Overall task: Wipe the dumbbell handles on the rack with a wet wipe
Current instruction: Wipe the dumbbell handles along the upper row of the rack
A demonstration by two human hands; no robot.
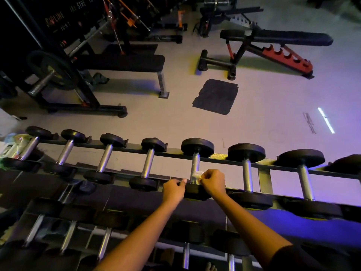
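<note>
Your right hand (213, 181) pinches the wet wipe (197, 174) against the near end of a dumbbell handle (195, 163), midway along the rack's (264, 179) top tier. Your left hand (173, 189), fingers curled, touches that dumbbell's near head (195, 192) with its thumb; whether it grips is unclear.

Both bare forearms reach forward and come closer together toward the hands. The right hand (213, 182) pinches a white wipe (197, 175) between the thumb and curled fingers. The left hand (173, 190) has curled fingers, thumb against forefinger; whether it holds something, I cannot tell.
</note>
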